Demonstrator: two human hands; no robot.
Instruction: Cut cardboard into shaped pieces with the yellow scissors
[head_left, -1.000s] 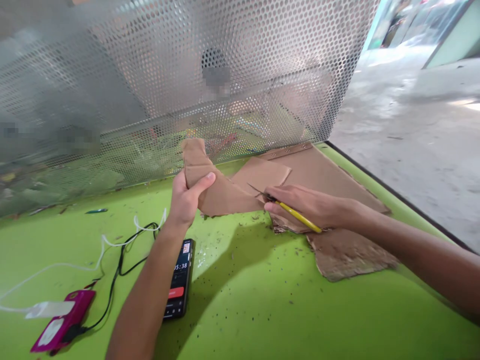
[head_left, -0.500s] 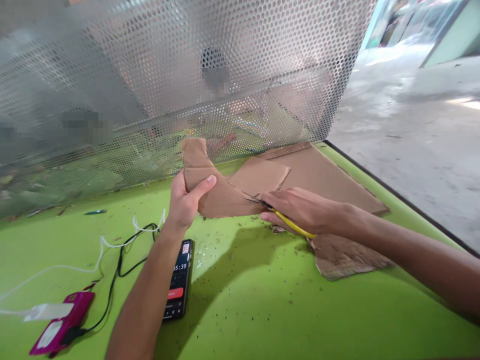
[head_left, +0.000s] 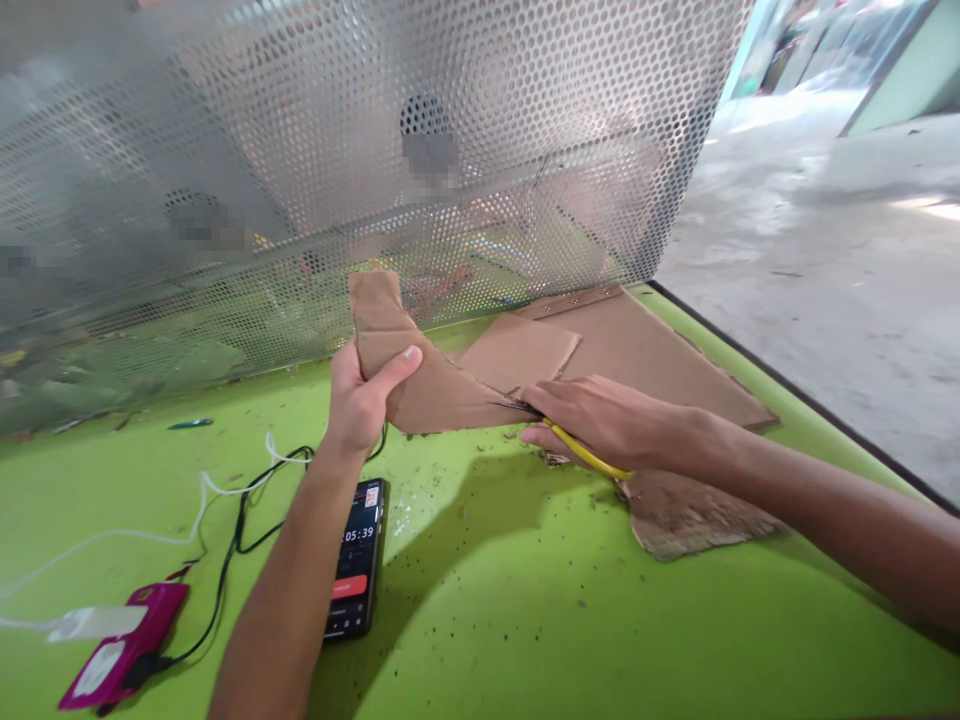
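Observation:
My left hand point(head_left: 364, 395) is closed on a curved piece of cardboard point(head_left: 439, 392), thumb on its face and fingers behind. The piece is held above the green table, its narrow end pointing up and away. My right hand point(head_left: 592, 415) grips yellow-handled scissors point(head_left: 581, 447). Their metal blades lie at the right end of the cardboard piece, along its edge. Under and behind my right hand are a smaller cardboard piece point(head_left: 525, 345) and a large cardboard sheet point(head_left: 660, 360). A torn, rough cardboard scrap point(head_left: 690, 515) lies beneath my right forearm.
A perforated metal screen point(head_left: 480, 130) stands along the table's point(head_left: 510, 600) far side, with people dimly visible through it. To the left lie a phone point(head_left: 360, 560) showing a timer, a magenta power strip point(head_left: 124, 645), cables point(head_left: 238, 510) and a small teal object point(head_left: 191, 424). Small bits dot the tabletop.
My left hand and the cardboard piece have shifted slightly left, away from the scissors. My right hand with the scissors has stayed nearly in place.

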